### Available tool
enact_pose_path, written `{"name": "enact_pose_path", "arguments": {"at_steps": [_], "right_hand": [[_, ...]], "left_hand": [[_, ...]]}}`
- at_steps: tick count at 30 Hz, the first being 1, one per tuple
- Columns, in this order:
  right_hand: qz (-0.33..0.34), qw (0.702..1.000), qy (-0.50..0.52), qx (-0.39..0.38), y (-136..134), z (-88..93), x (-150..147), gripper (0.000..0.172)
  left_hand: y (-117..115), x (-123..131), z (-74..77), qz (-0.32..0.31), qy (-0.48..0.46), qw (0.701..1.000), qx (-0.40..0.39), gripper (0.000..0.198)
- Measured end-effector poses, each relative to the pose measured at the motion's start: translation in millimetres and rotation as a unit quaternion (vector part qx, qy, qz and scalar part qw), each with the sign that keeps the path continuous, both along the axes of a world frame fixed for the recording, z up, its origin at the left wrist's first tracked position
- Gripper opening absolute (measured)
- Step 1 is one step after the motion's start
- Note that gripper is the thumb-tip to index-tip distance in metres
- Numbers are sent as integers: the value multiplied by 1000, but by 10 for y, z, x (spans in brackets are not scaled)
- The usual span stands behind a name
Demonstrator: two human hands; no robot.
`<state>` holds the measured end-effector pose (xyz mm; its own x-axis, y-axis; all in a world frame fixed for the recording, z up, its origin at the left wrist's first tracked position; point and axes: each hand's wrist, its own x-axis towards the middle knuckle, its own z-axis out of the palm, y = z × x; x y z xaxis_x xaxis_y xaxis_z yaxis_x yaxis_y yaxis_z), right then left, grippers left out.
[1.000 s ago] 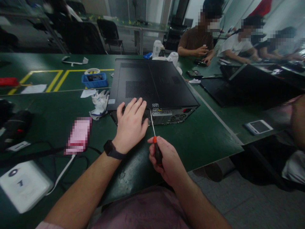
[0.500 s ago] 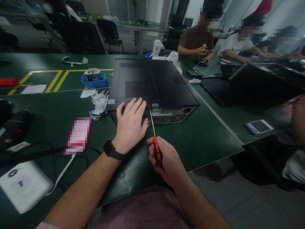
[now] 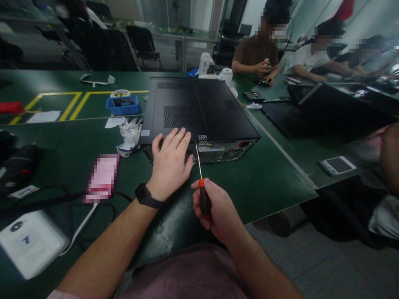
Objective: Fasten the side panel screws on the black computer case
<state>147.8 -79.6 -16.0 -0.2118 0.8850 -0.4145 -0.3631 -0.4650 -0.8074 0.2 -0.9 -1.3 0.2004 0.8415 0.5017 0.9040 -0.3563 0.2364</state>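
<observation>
A black desktop computer case lies on its side on the green table, its back panel with vents and ports facing me. My left hand rests on the case's near edge, fingers stretched over the top and a watch on the wrist. In my right hand is a screwdriver with an orange and black handle, gripped in closed fingers. Its thin metal shaft points away from me, and the tip meets the upper edge of the back panel, right of my left hand. Any screw at the tip is too small to make out.
Left of the case lie work gloves and a blue bin of small parts. Nearer me are a pink phone on a cable and a white box. Another phone lies right. Co-workers sit at the far right.
The screwdriver handle has turned in my right hand, showing more black and less orange. The right fingers have shifted slightly; my left hand stays on the case.
</observation>
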Motion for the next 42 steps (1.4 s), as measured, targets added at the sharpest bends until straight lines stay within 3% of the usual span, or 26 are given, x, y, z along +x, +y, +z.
{"name": "enact_pose_path", "arguments": {"at_steps": [7,17,25,42], "right_hand": [[-19,1000,-5,-15,12,20,-11,39],[2,1000,2,-13,6,24,-6,47],[-8,1000,-3,-15,-6,57,-7,39],[-3,1000,-18,-12,11,45,-3,40]], "left_hand": [[4,-2,-5,1,5,1000,1,54],[-3,-2,4,-3,-8,1000,0,52],[-4,1,4,-1,-1,1000,-4,53],[-17,0,19,1,1,1000,-7,54]]}}
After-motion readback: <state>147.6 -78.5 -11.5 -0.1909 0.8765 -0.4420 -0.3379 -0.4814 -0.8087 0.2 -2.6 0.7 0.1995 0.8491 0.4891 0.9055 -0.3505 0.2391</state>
